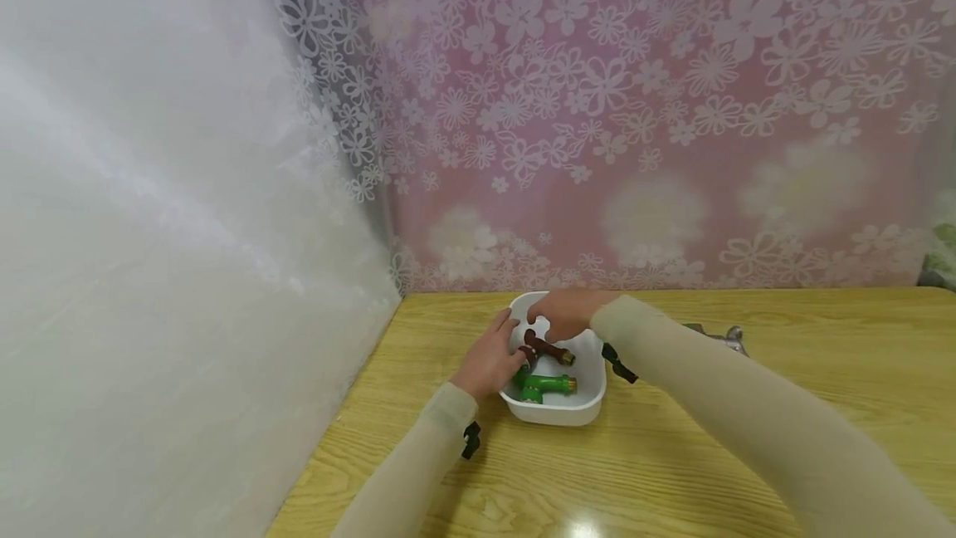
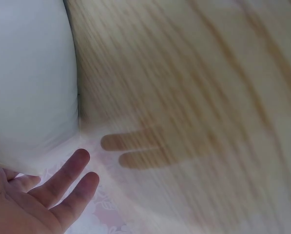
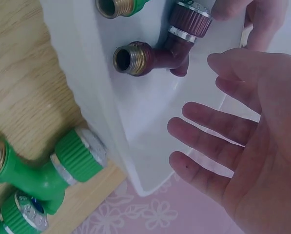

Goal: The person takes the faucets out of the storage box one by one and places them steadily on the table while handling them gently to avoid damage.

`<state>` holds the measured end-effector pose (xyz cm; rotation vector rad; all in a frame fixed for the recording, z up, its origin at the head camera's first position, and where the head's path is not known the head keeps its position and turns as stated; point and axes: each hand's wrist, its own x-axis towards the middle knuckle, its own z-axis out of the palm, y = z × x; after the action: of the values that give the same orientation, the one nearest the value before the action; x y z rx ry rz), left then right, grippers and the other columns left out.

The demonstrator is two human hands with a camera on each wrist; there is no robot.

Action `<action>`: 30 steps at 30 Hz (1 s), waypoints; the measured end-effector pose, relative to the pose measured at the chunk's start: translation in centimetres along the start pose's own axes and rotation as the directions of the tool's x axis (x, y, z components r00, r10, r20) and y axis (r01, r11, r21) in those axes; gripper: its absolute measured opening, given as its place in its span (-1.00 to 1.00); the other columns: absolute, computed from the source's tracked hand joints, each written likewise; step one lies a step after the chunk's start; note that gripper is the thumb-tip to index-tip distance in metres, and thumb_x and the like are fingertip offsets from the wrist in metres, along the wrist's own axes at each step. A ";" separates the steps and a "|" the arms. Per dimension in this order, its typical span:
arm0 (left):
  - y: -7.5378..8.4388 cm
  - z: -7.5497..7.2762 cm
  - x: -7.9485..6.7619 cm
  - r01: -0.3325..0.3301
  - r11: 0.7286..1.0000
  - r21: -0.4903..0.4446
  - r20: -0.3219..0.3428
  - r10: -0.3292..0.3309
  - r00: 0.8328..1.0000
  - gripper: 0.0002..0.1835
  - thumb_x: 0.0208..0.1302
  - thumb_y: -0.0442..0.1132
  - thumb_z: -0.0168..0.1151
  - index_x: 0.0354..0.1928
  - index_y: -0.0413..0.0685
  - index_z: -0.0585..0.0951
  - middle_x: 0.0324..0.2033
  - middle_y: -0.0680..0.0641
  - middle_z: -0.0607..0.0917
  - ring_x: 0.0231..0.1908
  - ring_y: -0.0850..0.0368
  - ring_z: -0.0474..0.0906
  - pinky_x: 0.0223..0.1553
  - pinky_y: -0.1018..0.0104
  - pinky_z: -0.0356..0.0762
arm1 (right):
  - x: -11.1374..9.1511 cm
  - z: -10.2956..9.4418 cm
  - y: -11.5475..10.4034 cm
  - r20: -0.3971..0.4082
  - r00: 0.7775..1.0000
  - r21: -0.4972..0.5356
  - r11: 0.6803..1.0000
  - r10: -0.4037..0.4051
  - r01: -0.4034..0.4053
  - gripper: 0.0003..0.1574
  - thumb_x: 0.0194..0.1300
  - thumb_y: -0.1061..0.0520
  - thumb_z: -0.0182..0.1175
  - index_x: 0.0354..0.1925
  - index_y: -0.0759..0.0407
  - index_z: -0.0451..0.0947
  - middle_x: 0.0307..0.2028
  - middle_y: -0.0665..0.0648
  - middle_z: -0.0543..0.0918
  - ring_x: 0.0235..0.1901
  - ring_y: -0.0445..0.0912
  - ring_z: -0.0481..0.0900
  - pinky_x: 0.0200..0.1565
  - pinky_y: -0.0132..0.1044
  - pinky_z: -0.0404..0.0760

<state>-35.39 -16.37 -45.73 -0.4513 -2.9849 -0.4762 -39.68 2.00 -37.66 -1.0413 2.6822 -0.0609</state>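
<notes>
A brown water tap with a brass threaded end lies in a white plastic tub. Nearer the front in the same tub is a green tap. My left hand grips the tub's left wall, thumb inside by the brown tap's ribbed knob, other fingers outside. Two of those fingers stretch out past the wall in the left wrist view. Over the far part of the tub, my right hand holds nothing; its fingers are spread and relaxed beside the brown tap.
On the wooden table, right of the tub, lie green taps, hidden by my right arm in the head view. A grey metal tap shows beyond that arm. A pink flowered curtain hangs behind, a white sheet at left.
</notes>
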 end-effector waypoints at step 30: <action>0.0 0.0 -0.1 0.000 1.000 0.012 -0.004 0.000 1.000 -0.39 0.28 -0.03 0.04 0.35 0.01 0.21 0.43 0.06 -0.01 0.31 0.10 0.19 0.22 0.17 0.30 | 2.1 3.2 -1.7 0.079 0.996 0.086 0.995 0.041 -0.047 -0.65 0.16 0.26 0.14 -0.23 -0.21 0.60 -0.34 -0.15 0.64 -0.44 -0.23 0.52 -0.37 -0.33 0.50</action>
<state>-35.33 -16.44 -45.74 -0.4488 -2.9818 -0.4589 -39.18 -0.50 -40.96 -0.9383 2.6063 -0.1256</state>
